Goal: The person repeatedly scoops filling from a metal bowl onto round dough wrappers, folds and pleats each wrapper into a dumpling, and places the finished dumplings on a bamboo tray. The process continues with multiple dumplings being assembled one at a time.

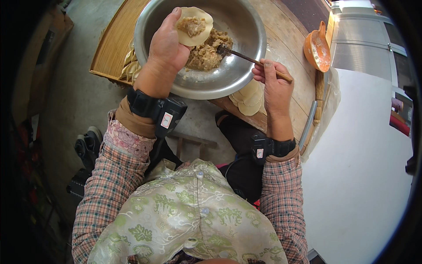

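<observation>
My left hand holds a round dough wrapper over the left side of a large steel basin. A dab of minced filling lies on the wrapper. In the basin is a heap of the same kind of filling. My right hand, at the basin's right rim, grips a thin wooden stick; its dark, coated end touches the heap. A pile of round wrappers lies on the wooden table below the basin's rim, left of my right hand.
A woven tray with folded dumplings stands left of the basin. On the wooden table's right side are a floury orange ladle-shaped scoop, a straw brush, a grey tube and plastic film. A white panel is beyond.
</observation>
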Motion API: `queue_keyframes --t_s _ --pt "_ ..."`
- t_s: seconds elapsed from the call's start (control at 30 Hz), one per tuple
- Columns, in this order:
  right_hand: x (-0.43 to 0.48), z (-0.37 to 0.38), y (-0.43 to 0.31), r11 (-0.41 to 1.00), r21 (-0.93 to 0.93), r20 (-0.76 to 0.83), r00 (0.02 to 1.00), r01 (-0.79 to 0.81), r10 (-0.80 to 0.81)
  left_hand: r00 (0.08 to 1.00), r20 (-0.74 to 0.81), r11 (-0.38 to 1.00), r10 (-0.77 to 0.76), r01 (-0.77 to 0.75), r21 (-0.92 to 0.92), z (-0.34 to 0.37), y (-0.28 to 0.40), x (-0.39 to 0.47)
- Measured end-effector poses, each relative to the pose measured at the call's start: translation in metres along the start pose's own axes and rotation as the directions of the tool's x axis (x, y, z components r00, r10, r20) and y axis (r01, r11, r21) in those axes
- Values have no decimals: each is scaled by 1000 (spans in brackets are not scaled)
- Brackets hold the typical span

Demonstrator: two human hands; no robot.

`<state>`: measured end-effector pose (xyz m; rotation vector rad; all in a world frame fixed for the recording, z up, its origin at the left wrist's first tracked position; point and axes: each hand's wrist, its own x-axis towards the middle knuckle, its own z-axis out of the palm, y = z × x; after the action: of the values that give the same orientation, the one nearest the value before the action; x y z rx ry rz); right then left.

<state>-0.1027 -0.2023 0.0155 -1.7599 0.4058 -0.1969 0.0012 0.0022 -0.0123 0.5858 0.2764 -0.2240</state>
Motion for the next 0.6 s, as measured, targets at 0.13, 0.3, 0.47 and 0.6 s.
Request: queue_keyframes --t_s 0.13,0.3,0.47,0.6 --pt "3 2 8 991 116 9 998 -66 66 1000 21 1000 17 -17 1 -2 -1 2" --pt "1 -1 -2 946 317 -43 995 -70 88 999 -47 989 -21 28 145 -6 -1 3" --pt "-19 -3 -31 967 98 -22 972 237 -236 997 -28 980 -78 82 181 -3 -7 -1" --pt "-31 6 -45 507 -344 434 613 790 -661 972 121 978 -201 205 -26 2 -13 -3"
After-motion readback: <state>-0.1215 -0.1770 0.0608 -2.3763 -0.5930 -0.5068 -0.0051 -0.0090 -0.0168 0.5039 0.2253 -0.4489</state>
